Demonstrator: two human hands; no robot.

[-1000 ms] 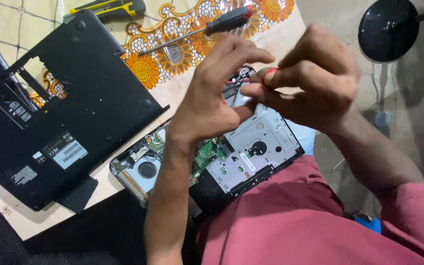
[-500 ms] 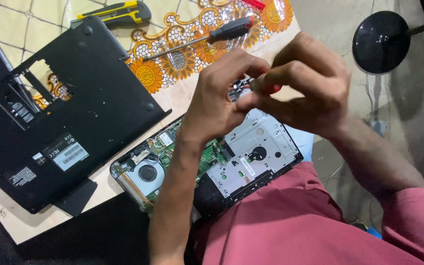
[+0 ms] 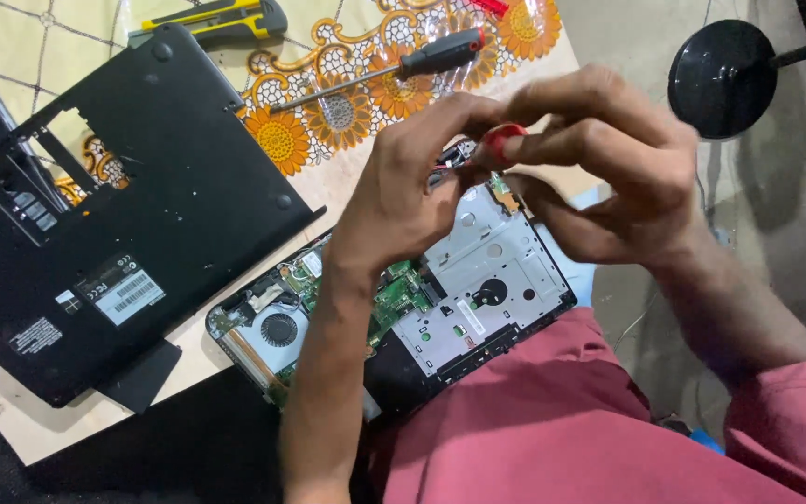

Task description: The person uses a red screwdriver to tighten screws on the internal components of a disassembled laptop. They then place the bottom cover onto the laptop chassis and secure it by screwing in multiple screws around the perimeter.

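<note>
With both hands pinched together, left hand point(image 3: 403, 196) and right hand point(image 3: 599, 159) on the small red-tipped tool point(image 3: 499, 140), keeping it steady above the opened black laptop chassis with exposed green circuit board point(image 3: 403, 308) looks wisest

free: bare counter point(image 3: 347, 191) strip between cover and laptop | blocked left: black bottom cover point(image 3: 142, 215) | blocked above: screwdriver point(image 3: 384, 75)

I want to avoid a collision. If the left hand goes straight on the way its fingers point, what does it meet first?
Probably the right hand: the left hand points at it over the opened laptop, fingertips nearly meeting at a small red-tipped thing. Depth is unclear.
</note>
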